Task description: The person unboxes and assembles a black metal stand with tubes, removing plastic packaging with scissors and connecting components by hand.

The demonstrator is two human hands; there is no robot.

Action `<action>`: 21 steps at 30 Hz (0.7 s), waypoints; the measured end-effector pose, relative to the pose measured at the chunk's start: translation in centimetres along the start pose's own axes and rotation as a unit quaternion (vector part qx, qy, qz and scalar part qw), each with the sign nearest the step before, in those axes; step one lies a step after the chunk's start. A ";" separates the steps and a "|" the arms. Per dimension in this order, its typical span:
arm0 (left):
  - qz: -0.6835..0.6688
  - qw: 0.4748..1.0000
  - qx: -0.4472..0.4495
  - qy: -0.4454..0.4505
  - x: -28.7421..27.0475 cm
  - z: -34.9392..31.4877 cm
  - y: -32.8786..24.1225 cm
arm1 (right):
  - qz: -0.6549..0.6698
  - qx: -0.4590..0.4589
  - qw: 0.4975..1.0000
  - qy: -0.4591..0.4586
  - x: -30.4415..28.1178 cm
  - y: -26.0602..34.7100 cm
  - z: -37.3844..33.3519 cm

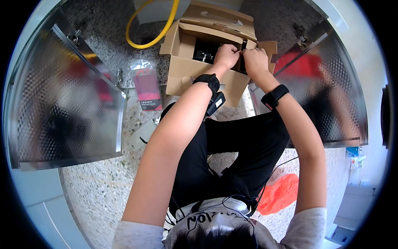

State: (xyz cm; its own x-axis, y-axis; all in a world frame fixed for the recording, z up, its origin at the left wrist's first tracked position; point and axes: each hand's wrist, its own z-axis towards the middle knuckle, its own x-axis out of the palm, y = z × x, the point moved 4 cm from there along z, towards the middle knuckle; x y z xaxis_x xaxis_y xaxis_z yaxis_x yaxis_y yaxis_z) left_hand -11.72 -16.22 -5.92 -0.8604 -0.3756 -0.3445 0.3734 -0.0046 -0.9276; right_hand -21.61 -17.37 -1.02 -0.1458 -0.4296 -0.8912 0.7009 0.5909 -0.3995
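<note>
An opened brown cardboard box (pixel 182 72) stands ahead of me with its flaps folded out. Inside its left part lies a black object with shiny metal bits (pixel 203 54). My left hand (pixel 226 57) reaches into the box with its fingers curled closed. Close to its right, my right hand (pixel 256 62) is closed too, at an upright cardboard flap (pixel 251 44) by the box's right side. What the fingers of either hand pinch is hidden by the hands themselves. Both wrists wear black bands.
Open metal cabinet doors flank me, the left door (pixel 70 103) and the right door (pixel 327 83). A yellow hose (pixel 146 45) loops behind the box. A clear-and-pink package (pixel 147 87) lies left of it. An orange-red plastic bag (pixel 280 195) rests on the speckled floor by my right leg.
</note>
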 end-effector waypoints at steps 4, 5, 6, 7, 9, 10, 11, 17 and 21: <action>-0.019 1.000 0.013 -0.010 0.1 0.1 0.5 | -0.062 -0.013 0.988 0.138 0.0 0.9 -0.4; -0.017 1.000 0.013 0.001 0.0 0.5 0.8 | -0.074 -0.023 0.987 0.141 0.1 1.1 -0.1; -0.017 1.000 0.012 0.014 -0.1 0.5 0.9 | -0.086 -0.033 0.985 0.146 0.0 1.6 0.0; -0.017 0.999 0.011 0.025 -0.4 0.4 1.0 | -0.098 -0.043 0.983 0.150 -0.3 2.1 0.1; 0.024 0.999 0.039 0.012 -0.9 0.6 0.9 | -0.110 -0.053 0.964 0.235 0.0 1.6 0.7; 0.045 0.998 0.024 0.034 -1.0 0.5 0.8 | -0.106 -0.051 0.971 0.208 0.3 1.2 0.9; 0.067 0.996 0.009 0.055 -1.2 0.5 0.7 | -0.101 -0.050 0.977 0.181 0.6 0.6 1.1; 0.280 0.936 0.037 0.211 -2.8 -3.0 -1.0 | 0.050 0.001 0.998 -0.036 0.5 -1.8 1.8; 0.361 0.920 0.095 0.118 -2.3 -3.0 -1.1 | 0.127 0.004 0.989 -0.080 1.3 -1.4 3.7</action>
State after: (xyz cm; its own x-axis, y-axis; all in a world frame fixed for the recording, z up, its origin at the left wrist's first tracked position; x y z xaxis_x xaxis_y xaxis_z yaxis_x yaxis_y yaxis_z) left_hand -11.16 -12.59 -4.55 -0.4079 -0.1321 -0.9034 0.9115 -0.0030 -0.4112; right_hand -20.25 -21.26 -0.77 0.1475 -0.3707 -0.9170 0.7065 0.6883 -0.1646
